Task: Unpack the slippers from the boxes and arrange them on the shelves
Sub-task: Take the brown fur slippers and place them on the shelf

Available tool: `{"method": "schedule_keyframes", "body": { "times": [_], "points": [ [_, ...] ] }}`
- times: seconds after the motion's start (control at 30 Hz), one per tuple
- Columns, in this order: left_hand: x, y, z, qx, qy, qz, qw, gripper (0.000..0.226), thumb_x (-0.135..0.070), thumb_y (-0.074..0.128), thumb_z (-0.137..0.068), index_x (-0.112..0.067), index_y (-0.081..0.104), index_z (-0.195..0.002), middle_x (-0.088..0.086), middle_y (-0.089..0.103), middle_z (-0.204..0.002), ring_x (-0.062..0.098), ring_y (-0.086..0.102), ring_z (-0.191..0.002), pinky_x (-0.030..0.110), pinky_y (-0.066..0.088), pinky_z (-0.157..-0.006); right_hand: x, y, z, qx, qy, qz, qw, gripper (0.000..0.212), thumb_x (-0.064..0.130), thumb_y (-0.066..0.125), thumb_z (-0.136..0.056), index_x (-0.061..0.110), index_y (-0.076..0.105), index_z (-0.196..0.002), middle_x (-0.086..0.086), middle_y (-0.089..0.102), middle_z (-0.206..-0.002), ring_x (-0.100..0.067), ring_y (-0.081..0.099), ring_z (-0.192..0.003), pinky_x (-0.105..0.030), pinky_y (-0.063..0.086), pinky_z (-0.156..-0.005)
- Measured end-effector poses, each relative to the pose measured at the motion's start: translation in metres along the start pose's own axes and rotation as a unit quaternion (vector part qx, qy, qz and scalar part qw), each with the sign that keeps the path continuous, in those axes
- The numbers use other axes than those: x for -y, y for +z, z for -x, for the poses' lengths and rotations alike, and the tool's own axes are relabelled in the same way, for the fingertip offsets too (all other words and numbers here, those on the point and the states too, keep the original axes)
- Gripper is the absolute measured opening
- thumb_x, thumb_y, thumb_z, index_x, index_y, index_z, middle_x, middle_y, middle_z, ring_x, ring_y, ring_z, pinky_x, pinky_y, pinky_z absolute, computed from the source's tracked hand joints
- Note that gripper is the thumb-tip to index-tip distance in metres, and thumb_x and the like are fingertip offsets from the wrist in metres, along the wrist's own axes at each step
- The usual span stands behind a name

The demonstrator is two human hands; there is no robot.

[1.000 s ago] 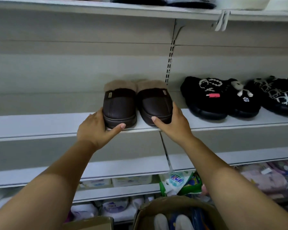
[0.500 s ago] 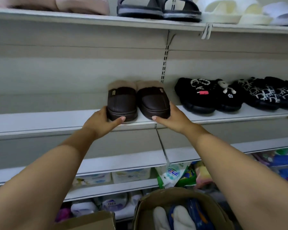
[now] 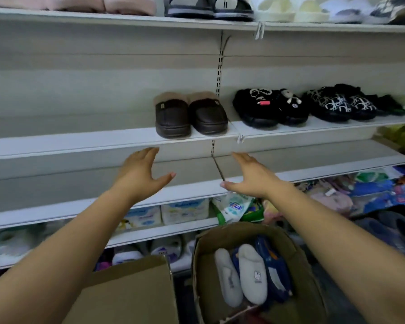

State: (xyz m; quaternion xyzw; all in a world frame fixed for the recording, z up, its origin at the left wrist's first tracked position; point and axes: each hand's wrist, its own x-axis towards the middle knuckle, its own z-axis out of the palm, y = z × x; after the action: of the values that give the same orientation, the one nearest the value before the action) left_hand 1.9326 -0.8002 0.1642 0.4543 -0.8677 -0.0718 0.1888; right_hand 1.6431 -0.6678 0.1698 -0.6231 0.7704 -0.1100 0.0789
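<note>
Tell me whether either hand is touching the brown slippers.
Apart. The head view shows the left hand and right hand open below the shelf, its front edge visible between them and the brown slippers.

1. My left hand (image 3: 140, 174) is bare from fingertips to wrist, and its thumbnail (image 3: 172, 175) is short and rounded.
2. My right hand (image 3: 253, 176) is bare as well, with the same short nail on its thumb.
3. My left forearm (image 3: 56, 253) and right forearm (image 3: 348, 242) are uncovered down to the lower edge of my view.
</note>
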Motion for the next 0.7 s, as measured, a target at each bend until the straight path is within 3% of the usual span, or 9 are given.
{"method": "schedule_keyframes", "body": {
  "times": [0.2, 0.53, 0.63, 0.7],
  "points": [
    [-0.011, 0.045, 0.093, 0.082, 0.002, 0.014, 0.997, 0.096, -0.078, 0.049, -0.083, -0.021, 0.031, -0.158, 0.006, 0.035, -0.162, 0.028, 0.034, -0.148, 0.043, 0.032, -0.120, -0.007, 0.065, 0.082, 0.049, 0.027, -0.015, 0.998, 0.104, 0.069, 0.071, -0.079, 0.022, 0.023, -0.159, -0.004, 0.034, -0.161, -0.024, 0.037, -0.144, -0.040, 0.037, -0.115],
    [-0.043, 0.112, 0.184, 0.154, -0.004, 0.040, 0.987, 0.092, -0.073, 0.056, -0.088, -0.018, 0.033, -0.157, 0.008, 0.044, -0.156, 0.029, 0.041, -0.142, 0.042, 0.039, -0.112, -0.062, 0.146, 0.160, 0.141, 0.109, -0.077, 0.981, 0.110, 0.082, 0.062, -0.073, 0.025, 0.024, -0.159, -0.002, 0.031, -0.163, -0.025, 0.033, -0.148, -0.047, 0.038, -0.116],
    [-0.050, 0.135, 0.193, 0.170, -0.024, 0.045, 0.984, 0.090, -0.074, 0.056, -0.087, -0.021, 0.033, -0.156, 0.007, 0.047, -0.153, 0.030, 0.044, -0.139, 0.042, 0.042, -0.109, -0.083, 0.160, 0.171, 0.176, 0.127, -0.109, 0.970, 0.111, 0.074, 0.069, -0.077, 0.021, 0.020, -0.161, -0.003, 0.025, -0.166, -0.026, 0.029, -0.150, -0.043, 0.033, -0.119],
    [-0.058, 0.151, 0.194, 0.179, -0.042, 0.048, 0.982, 0.087, -0.071, 0.059, -0.087, -0.020, 0.036, -0.154, 0.008, 0.050, -0.150, 0.030, 0.046, -0.136, 0.041, 0.043, -0.106, -0.099, 0.167, 0.175, 0.186, 0.135, -0.116, 0.966, 0.099, 0.059, 0.073, -0.084, 0.018, 0.023, -0.159, -0.006, 0.028, -0.163, -0.027, 0.032, -0.148, -0.040, 0.033, -0.115]
  ]
}}
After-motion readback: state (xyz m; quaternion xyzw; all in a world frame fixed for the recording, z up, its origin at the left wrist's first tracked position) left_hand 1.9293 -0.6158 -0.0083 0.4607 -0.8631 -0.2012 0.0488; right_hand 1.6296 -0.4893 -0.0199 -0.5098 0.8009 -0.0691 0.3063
